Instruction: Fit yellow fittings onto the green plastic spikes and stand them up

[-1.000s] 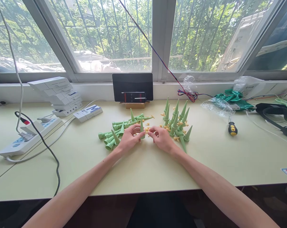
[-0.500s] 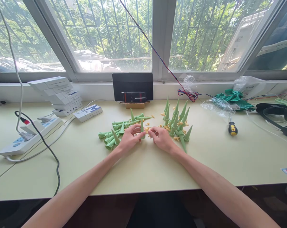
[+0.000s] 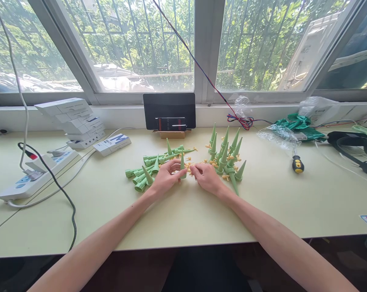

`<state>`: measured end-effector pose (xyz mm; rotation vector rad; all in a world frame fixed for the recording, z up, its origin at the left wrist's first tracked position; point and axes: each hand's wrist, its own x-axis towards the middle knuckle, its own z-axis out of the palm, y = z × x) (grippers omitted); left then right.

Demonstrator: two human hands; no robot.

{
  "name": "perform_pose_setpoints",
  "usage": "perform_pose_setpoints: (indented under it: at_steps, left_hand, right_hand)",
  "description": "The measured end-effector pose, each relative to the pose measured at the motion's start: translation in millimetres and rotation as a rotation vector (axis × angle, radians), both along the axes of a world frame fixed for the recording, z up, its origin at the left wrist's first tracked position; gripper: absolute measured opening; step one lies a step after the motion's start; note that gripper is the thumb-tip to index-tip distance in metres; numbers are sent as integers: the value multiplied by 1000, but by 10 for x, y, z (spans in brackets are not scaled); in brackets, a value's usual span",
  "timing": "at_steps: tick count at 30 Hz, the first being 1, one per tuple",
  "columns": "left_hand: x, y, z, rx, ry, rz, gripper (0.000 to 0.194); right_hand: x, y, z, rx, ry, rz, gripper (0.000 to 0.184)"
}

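Observation:
Between thumb and fingers, my left hand [image 3: 168,175] grips a green plastic spike [image 3: 182,164], its point upward. My right hand [image 3: 205,175] pinches a small yellow valve piece [image 3: 190,172] close to the spike's right side; the fingers hide much of it. Several loose yellow pieces [image 3: 188,159] lie just behind both hands. To the left lies a pile of green spikes and tubes [image 3: 140,178]. On the right stands a group of green spikes [image 3: 223,156] with yellow pieces fitted on them, one of them lying on its side.
A phone [image 3: 171,124] leans on a small stand before a black tablet [image 3: 169,106]. White boxes [image 3: 80,119] and a power strip [image 3: 39,174] occupy the left side. A screwdriver [image 3: 297,164], plastic bags [image 3: 295,123] and a black headset [image 3: 356,150] lie on the right.
Both hands have shifted very slightly to the right with the spike. The right fingers have turned a little around the yellow piece. The piles look the same.

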<state>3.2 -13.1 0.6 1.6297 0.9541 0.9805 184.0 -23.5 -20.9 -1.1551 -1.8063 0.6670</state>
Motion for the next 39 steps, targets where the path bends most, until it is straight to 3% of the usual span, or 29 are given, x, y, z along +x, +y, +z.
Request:
perform_pose_setpoints:
  at_steps: [11, 16, 26, 39]
  left_hand:
    - [1, 4, 2, 0, -5, -27, 41]
    - [6, 1, -4, -14, -3, -2, 40]
    - [0, 13, -23, -24, -36, 15, 35]
    - [2, 14, -26, -16, 1, -38, 39]
  right_hand:
    - [0, -2, -14, -4, 2, 2, 50]
    - [-5, -18, 15, -22, 27, -50, 41]
    - [-14, -43, 48, -24, 50, 27, 21]
    - [-10, -19, 25, -5, -5, -12, 38]
